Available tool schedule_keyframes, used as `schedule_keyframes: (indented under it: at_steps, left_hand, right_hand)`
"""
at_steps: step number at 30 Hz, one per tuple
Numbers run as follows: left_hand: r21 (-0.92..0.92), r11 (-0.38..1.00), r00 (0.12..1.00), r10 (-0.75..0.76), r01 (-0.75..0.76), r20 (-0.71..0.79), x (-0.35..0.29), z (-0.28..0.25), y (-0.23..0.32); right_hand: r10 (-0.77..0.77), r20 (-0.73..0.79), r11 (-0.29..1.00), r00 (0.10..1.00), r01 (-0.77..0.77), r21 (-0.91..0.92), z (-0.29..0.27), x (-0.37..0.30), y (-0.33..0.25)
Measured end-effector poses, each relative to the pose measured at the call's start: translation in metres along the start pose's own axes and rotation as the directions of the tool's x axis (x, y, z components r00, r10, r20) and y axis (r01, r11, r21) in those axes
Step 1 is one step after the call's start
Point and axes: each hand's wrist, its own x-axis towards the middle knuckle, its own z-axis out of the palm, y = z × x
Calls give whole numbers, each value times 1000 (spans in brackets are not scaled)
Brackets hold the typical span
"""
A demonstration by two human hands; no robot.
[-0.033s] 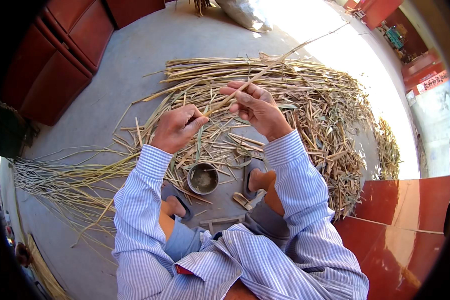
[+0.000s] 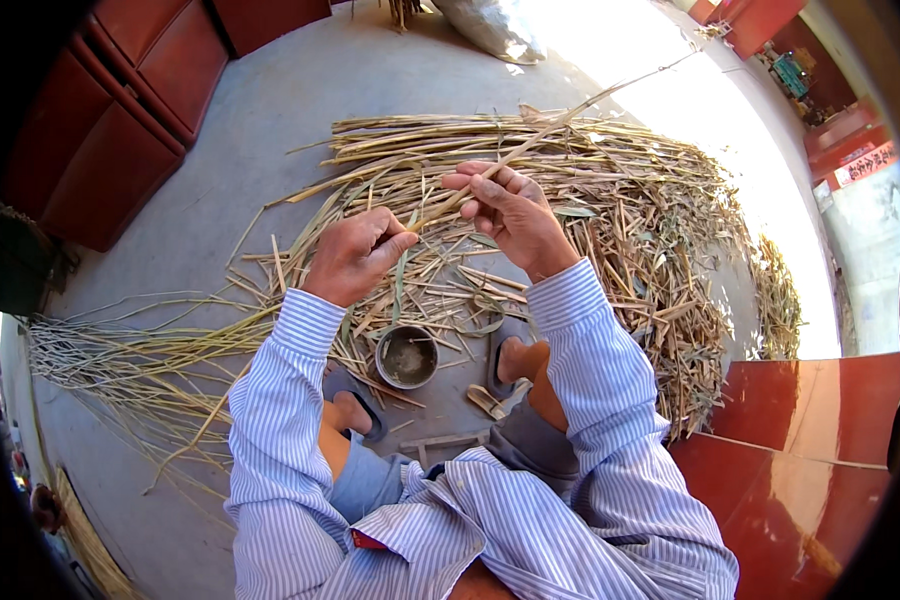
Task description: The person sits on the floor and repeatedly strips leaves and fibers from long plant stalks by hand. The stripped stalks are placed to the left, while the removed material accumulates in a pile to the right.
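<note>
A long, dry, straw-coloured stalk (image 2: 532,142) slants across my hands, its thin tip reaching up to the far right. Its lower end is closed in my left hand (image 2: 350,258), thumb pressed against the curled fingers. Higher up, my right hand (image 2: 515,222) pinches the same stalk between thumb and fingertips, the other fingers loosely bent. Beneath both hands lie short broken pieces of stalk (image 2: 450,285) with a few green leaves among them. A round dark bowl (image 2: 382,357) stands on the floor between my feet; its bottom looks greyish.
Beyond my hands lies a heap of long stalks (image 2: 410,140), with dry leaf litter (image 2: 660,300) at its right. Thin bare stems (image 2: 150,350) fan out at left. A dark red sofa (image 2: 110,150), a pale sack (image 2: 490,25) and glossy red panels (image 2: 790,420) stand around.
</note>
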Motion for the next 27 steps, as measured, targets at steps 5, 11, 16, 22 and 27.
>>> schedule_keyframes:
  at_steps: [5,11,16,22,27]
  left_hand:
    - [145,987,995,73,-62,-74,2,-3,3]
    - [328,937,990,138,-116,-43,-17,-38,-1]
    - [369,928,998,65,-59,-5,-32,-52,-11]
    - [305,951,994,20,-54,112,-41,-53,-7]
    - [348,937,965,-97,6,244,-48,-53,-23]
  right_hand:
    - [-50,-195,997,980,37,-73,10,4,10]
    - [-297,-587,899,753,428,93,-79,8,-32]
    - [15,-745,915,667,290,279,-181,-7,-51]
    - [-31,-339,978,940,97,183,-79,15,-42]
    - [-59,-331,973,942,128,190,-103,27,-36]
